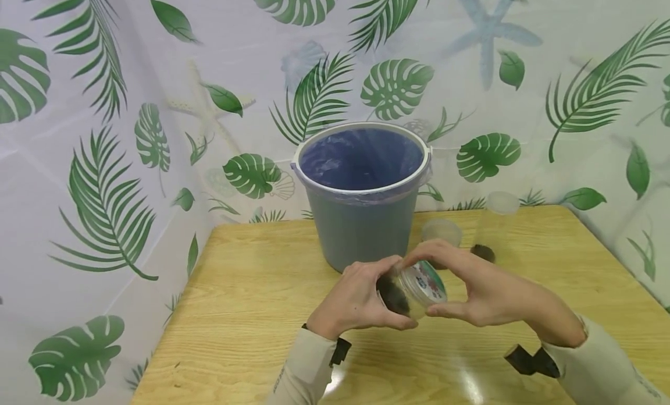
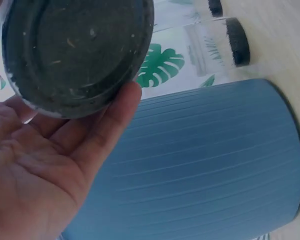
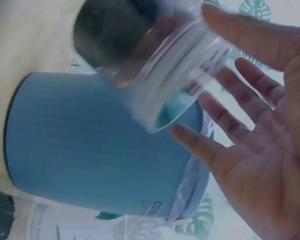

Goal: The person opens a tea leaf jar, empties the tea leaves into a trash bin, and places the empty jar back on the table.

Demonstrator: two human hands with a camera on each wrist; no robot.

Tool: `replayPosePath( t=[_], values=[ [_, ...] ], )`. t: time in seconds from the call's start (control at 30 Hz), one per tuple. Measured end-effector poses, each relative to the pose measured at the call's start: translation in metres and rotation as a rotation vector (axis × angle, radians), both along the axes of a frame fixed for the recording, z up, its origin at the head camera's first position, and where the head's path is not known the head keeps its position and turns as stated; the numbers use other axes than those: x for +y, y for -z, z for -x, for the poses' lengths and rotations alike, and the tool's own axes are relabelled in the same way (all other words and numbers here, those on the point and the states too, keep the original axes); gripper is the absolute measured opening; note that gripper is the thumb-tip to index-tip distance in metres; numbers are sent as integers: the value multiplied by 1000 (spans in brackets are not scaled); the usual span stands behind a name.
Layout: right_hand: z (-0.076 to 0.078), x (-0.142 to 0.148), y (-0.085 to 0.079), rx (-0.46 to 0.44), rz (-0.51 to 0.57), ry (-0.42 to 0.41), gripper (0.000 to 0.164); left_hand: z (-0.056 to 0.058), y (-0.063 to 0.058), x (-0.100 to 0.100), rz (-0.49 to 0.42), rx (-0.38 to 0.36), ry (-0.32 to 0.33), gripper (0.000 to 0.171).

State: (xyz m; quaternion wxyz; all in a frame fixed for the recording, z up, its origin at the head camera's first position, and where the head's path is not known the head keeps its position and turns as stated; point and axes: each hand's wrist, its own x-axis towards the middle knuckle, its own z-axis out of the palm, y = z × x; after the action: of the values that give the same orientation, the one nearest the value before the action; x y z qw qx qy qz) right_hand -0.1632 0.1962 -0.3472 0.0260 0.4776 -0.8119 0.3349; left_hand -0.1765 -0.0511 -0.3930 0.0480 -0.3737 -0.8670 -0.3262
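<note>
A tilted clear jar (image 1: 414,305) with dark contents (image 1: 394,295) is in the air above the table (image 1: 251,312), before the bucket (image 1: 363,230), the left hand (image 1: 358,299) gripping its body, the right hand (image 1: 478,291) holding its printed lid (image 1: 428,281) between thumb and fingers, two more jars (image 1: 496,221) standing behind.

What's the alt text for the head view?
A person's left hand holds a dark-bottomed clear jar above a wooden table, the right hand curved around its printed lid. Behind stands a bag-lined bucket, with clear containers to its right, before a leaf-print backdrop.
</note>
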Motion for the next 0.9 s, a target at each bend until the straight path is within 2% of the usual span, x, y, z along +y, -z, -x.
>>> replayPosePath(
  t=[0.13, 0.27, 0.3, 0.37, 0.43, 0.53, 0.6, 0.7, 0.8, 0.9],
  values=[
    [-6, -3, -3, 35, -8, -21, 60, 1, 3, 2, 4, -9, 13, 71],
    [-5, -7, 0, 120, 101, -84, 50, 2, 4, 4, 12, 14, -6, 70],
    [-5, -7, 1, 123, 131, -78, 48, 2, 4, 5, 14, 24, -14, 70],
    [-4, -8, 2, 119, 182, -23, 45, 1, 4, 7, 20, 50, -34, 69],
    [-3, -10, 2, 106, 211, 77, 38, 1, 5, 8, 22, 75, -54, 69],
    [2, -13, 0, 64, 162, 285, 21, 0, 7, 9, 27, 107, -79, 73],
    [5, -15, -2, -2, 76, 421, 7, 0, 7, 10, 32, 129, -91, 77],
    [11, -16, -8, -172, -106, 547, 34, 0, 7, 11, 52, 167, -114, 84],
    [17, -18, -11, -385, -274, 582, 62, -1, 8, 11, 71, 188, -134, 87],
    [21, -20, -11, -544, -360, 585, 77, -1, 7, 12, 83, 196, -148, 90]
  ],
)
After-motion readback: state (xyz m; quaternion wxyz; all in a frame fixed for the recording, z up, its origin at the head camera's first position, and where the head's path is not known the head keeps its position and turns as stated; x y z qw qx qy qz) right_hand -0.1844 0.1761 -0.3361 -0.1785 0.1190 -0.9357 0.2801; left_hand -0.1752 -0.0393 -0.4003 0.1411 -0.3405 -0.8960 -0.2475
